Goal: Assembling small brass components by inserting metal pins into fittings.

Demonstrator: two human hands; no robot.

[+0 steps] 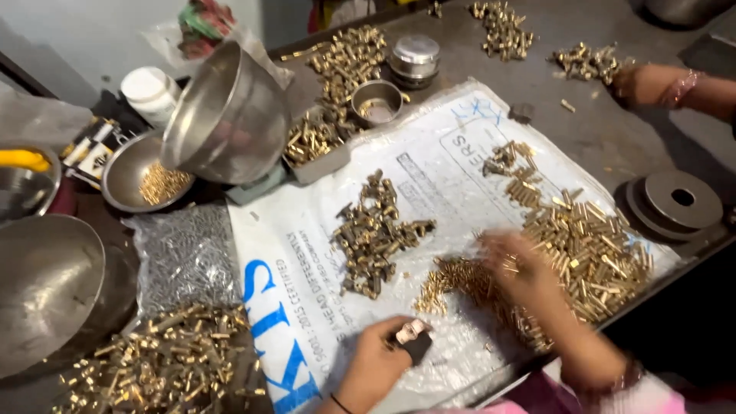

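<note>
My left hand (377, 360) rests near the front edge of a white printed sack sheet (307, 253) and grips a small dark block with a pale metal piece (414, 334). My right hand (520, 264), blurred, hovers over a heap of small brass parts (590, 253); whether it holds any I cannot tell. A smaller spill of shiny brass pieces (452, 280) lies between the two hands. A pile of darker brass fittings (376, 234) sits in the middle of the sheet.
Steel bowls (226, 119) and a small steel cup (377, 100) stand at the back left, with more brass piles (165, 368) around. A bag of grey pins (184, 257) lies left. Another person's hand (652, 83) works at the far right. Round metal discs (675, 201) sit at the right edge.
</note>
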